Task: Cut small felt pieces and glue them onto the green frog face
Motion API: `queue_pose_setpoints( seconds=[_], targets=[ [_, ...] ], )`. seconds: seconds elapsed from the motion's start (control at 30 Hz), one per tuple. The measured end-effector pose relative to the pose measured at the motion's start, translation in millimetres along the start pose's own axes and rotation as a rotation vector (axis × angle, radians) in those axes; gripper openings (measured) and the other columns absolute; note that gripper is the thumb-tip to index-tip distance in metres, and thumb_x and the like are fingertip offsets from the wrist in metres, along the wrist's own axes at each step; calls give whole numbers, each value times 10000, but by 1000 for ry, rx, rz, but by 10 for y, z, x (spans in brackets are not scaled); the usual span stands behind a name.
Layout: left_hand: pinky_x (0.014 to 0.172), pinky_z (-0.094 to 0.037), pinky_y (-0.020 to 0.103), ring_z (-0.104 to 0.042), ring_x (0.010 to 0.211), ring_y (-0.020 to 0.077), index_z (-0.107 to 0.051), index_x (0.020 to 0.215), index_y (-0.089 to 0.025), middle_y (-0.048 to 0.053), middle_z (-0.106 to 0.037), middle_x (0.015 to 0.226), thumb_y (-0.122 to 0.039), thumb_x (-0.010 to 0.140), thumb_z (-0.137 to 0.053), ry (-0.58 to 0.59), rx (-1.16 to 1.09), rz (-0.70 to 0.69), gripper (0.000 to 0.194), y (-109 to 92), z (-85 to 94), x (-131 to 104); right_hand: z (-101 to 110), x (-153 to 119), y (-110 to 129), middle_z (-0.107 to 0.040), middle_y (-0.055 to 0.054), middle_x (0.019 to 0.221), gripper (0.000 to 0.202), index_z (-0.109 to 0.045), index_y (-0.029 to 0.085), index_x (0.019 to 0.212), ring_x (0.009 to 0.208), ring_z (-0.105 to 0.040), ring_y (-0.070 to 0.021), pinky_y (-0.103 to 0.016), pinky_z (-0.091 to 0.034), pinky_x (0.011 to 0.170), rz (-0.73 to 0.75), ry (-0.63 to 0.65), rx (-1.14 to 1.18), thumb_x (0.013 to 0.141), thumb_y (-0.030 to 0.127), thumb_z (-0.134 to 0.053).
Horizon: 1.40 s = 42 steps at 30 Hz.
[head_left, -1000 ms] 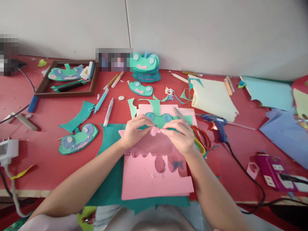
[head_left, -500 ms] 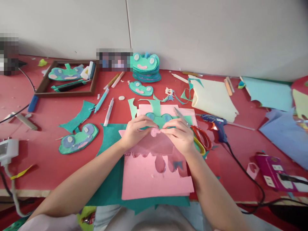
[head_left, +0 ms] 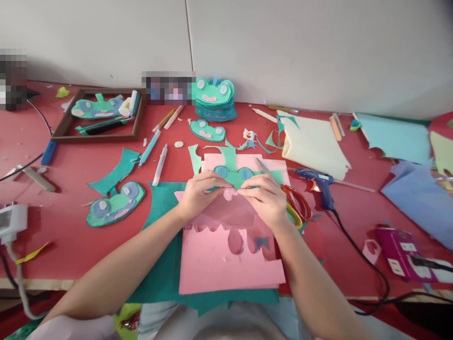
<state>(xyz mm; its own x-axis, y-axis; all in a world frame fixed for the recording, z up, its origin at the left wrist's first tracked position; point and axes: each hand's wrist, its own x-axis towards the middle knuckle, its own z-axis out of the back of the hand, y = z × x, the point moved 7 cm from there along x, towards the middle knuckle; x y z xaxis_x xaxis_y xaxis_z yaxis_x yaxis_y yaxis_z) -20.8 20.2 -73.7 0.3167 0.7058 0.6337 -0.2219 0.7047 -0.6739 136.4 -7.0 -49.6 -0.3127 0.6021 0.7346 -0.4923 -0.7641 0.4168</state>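
Observation:
A small pink felt piece [head_left: 229, 194] is pinched between the fingertips of my left hand [head_left: 202, 191] and my right hand [head_left: 264, 196]. Both hands are closed on it from opposite sides. Just beyond them lies a green felt frog face [head_left: 236, 177] with blue round eyes, its lower part hidden by my fingers. Under my forearms and hands rests a pink felt sheet [head_left: 212, 264] with holes cut out, over a dark green felt sheet [head_left: 159, 264]. Scissors [head_left: 299, 200] with red and yellow handles lie beside my right hand, partly covered by it.
A blue glue gun [head_left: 318, 182] lies on the right, its cord running to a purple power strip [head_left: 399, 255]. Finished frog faces stand in a stack [head_left: 215, 101] at the back. A wooden frame [head_left: 95, 138], markers and felt scraps are on the left.
The pink piece has shifted very slightly to the right and turned a little between my fingertips. Everything else lies where it was.

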Motion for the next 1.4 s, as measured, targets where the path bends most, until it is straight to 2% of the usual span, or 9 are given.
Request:
queue_pose_setpoints(
  seconds=[0.3, 0.6, 1.03, 1.4],
  targets=[
    [716, -532, 262, -643, 769, 130, -702, 894, -214, 29, -715, 816, -185, 844, -603, 15, 0, 7, 114, 24, -18, -22, -1, -6, -15, -670, 1, 789, 182, -658, 254, 807, 763, -596, -151, -320, -522, 684, -22, -7, 9, 780, 75, -657],
    [713, -525, 255, -636, 771, 127, -702, 899, -215, 32, -712, 813, -123, 831, -603, 10, 26, -43, 150, -28, -9, 0, -3, -1, -18, -671, -8, 791, 175, -648, 239, 802, 755, -594, -152, -319, -521, 680, -20, -15, -7, 776, 67, -662],
    [675, -531, 241, -636, 722, 116, -679, 844, -182, 20, -703, 763, -105, 804, -631, -58, 46, -61, 100, -63, 30, 29, 15, -30, 3, -664, -5, 809, 214, -662, 252, 856, 779, -598, -151, -325, -536, 692, 42, -14, -42, 767, 57, -670],
    [677, -527, 242, -637, 713, 115, -691, 838, -180, 24, -691, 753, -143, 812, -633, -64, 64, 49, 74, -11, 44, 46, 27, -54, -10, -670, -1, 820, 249, -654, 273, 876, 788, -601, -154, -322, -535, 697, 36, -27, -60, 775, 46, -652]
  ],
)
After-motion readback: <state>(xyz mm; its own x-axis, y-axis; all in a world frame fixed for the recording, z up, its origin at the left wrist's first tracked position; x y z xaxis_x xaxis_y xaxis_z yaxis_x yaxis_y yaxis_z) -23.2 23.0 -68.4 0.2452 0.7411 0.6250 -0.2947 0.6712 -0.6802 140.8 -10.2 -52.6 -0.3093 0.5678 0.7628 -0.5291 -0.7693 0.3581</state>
